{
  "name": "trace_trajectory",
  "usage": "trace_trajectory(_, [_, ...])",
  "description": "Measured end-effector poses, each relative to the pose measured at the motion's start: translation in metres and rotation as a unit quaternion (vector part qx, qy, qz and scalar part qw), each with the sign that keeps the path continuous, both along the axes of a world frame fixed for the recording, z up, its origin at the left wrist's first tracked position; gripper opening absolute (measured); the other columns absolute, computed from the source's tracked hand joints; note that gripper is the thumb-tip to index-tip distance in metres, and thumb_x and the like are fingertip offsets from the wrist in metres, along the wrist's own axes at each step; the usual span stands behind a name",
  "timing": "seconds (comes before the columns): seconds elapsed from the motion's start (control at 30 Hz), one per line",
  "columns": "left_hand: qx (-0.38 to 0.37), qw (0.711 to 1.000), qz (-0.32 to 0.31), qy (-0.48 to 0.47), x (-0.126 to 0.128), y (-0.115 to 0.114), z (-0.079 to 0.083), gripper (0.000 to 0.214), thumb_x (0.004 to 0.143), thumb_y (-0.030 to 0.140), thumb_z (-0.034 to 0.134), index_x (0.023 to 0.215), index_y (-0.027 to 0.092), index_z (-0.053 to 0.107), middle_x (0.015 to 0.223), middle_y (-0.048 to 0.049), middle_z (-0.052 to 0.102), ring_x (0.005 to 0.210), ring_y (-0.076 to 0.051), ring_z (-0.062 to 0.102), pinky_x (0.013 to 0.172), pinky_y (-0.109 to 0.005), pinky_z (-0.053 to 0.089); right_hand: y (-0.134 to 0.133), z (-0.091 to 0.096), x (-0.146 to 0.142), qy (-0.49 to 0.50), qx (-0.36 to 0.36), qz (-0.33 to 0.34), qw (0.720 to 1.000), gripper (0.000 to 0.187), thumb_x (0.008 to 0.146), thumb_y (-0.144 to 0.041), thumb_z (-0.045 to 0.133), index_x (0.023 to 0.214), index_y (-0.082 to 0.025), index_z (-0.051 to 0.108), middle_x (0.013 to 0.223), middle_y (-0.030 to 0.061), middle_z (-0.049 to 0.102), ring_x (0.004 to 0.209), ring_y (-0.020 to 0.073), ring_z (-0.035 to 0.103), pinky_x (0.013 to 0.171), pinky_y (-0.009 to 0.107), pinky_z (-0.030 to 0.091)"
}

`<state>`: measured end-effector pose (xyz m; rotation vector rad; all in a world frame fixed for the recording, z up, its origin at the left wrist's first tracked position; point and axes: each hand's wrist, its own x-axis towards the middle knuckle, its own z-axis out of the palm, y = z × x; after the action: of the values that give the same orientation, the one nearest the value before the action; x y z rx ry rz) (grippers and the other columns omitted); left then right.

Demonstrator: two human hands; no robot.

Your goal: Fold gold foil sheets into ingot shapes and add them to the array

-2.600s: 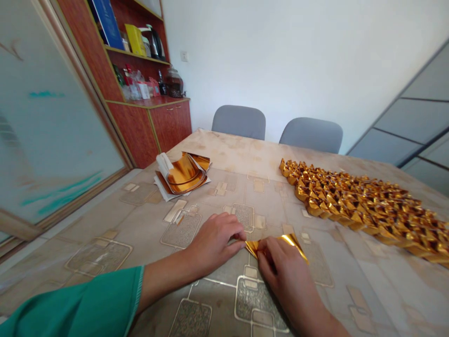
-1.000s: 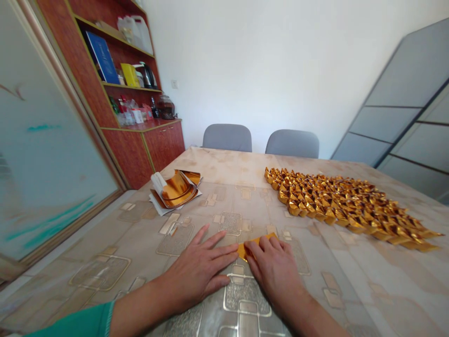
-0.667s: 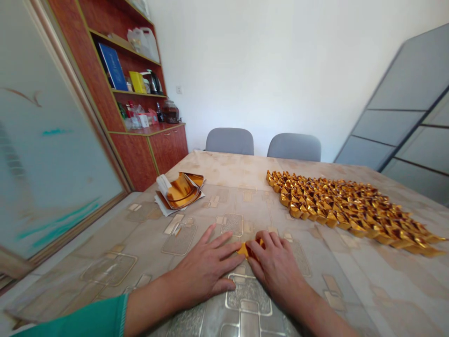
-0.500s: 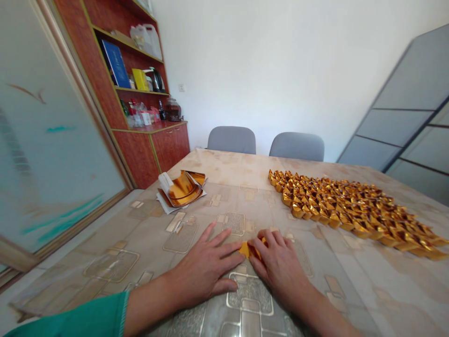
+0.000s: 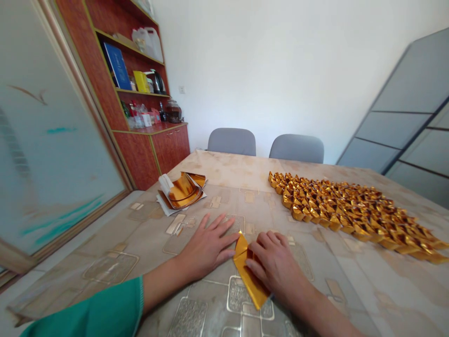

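Observation:
A strip of folded gold foil paper [image 5: 248, 277] lies slanted on the patterned tablecloth [image 5: 196, 299], its pointed far tip beside my left fingers. Palm down, my left hand [image 5: 206, 247] rests with fingers spread, the fingertips at the left edge of the paper. My right hand [image 5: 277, 261] is curled over the paper's right side, gripping it and hiding part of it. Off to the right stand rows of folded gold paper ingots [image 5: 343, 210]. A loose pile of curled gold sheets [image 5: 184, 192] with white backs sits beyond my left hand.
Two grey chairs [image 5: 231, 142] stand at the far side of the table. A reddish wooden cabinet [image 5: 168, 145] holding bottles, jugs and a kettle is at the back left. Beside it is a frosted sliding door [image 5: 56, 140]. Grey panels [image 5: 403, 103] lean at the right.
The paper has turned from lying mostly hidden beneath my fingers to a long slanted strip in view. My left hand has drawn slightly to the left, and my right hand remains on the paper.

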<state>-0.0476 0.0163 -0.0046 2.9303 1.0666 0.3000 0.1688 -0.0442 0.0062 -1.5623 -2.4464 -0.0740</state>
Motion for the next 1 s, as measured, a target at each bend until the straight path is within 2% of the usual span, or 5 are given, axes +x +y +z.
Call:
trace_trajectory(0.27, [-0.019,0.998,-0.035,-0.049,0.020,0.019,0.004,0.035,0.096,0.033,0.052,0.131,0.030,0.056,0.152,-0.0093,0.042,0.141,-0.033,0.034,0.110,-0.066,0.020,0.007,0.001,0.008,0.064,-0.024,0.121,0.990,0.011,0.094,-0.015,0.055,0.100,-0.020,0.063,0.102,0.0042,0.065,0.101,0.0207,0.056,0.093,0.035,0.044])
trace_trajectory(0.37, [-0.003,0.992,-0.061,-0.115,0.017,0.004,0.011,0.024,0.097,0.026,0.049,0.115,0.021,0.065,0.134,-0.0089,0.059,0.124,-0.024,0.052,0.111,-0.051,0.031,0.007,-0.002,0.009,0.076,-0.032,0.120,0.989,0.009,0.095,-0.016,0.055,0.099,-0.020,0.063,0.099,0.0039,0.064,0.096,0.0204,0.056,0.090,0.035,0.046])
trace_trajectory(0.5, [-0.067,0.982,-0.133,-0.113,0.003,-0.030,0.017,0.023,0.098,0.025,0.045,0.096,0.019,0.067,0.100,-0.0054,0.067,0.091,-0.017,0.059,0.084,-0.030,0.048,0.006,-0.001,0.005,0.081,-0.043,0.100,0.991,0.010,0.097,-0.024,0.053,0.094,-0.020,0.062,0.094,0.0031,0.062,0.092,0.0206,0.055,0.086,0.034,0.046])
trace_trajectory(0.67, [-0.098,0.981,-0.121,-0.112,-0.015,-0.048,0.014,0.020,0.088,0.036,0.064,0.100,0.020,0.065,0.103,-0.0058,0.067,0.090,-0.020,0.057,0.082,-0.032,0.047,0.010,0.001,-0.001,0.082,-0.033,0.077,0.993,0.012,0.097,-0.022,0.051,0.099,-0.019,0.062,0.092,0.0033,0.060,0.090,0.0203,0.053,0.085,0.034,0.044])
trace_trajectory(1.0, [-0.108,0.985,-0.100,-0.092,-0.012,-0.046,0.010,0.011,0.093,0.027,0.056,0.093,0.019,0.063,0.097,-0.0044,0.066,0.088,-0.020,0.055,0.081,-0.031,0.046,0.014,-0.002,-0.003,0.069,-0.039,0.076,0.994,0.014,0.096,-0.018,0.053,0.106,-0.019,0.063,0.100,0.0054,0.060,0.097,0.0220,0.052,0.089,0.036,0.045])
